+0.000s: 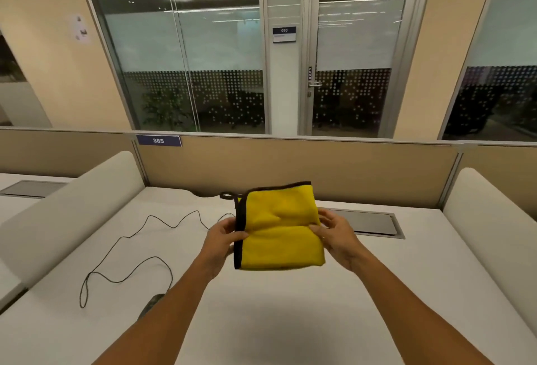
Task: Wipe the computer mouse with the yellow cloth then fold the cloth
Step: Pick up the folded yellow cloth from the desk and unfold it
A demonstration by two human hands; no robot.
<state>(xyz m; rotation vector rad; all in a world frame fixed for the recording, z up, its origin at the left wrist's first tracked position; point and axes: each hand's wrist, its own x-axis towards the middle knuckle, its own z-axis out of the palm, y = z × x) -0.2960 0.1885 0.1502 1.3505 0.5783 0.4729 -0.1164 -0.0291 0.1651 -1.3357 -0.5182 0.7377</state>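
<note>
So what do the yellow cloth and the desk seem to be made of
The cloth looks like plush microfibre: a soft, fuzzy, matte yellow face that dents under the fingers, with a dark stitched edging and loop. The desk seems to be white laminate or similar, judging by its smooth, flat, low-sheen top; I can't tell exactly.

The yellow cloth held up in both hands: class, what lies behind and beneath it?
Behind the yellow cloth run the black cable, the white desk and the tan partition. The left hand and right hand grip its sides. Whatever lies directly behind it is hidden.
</note>
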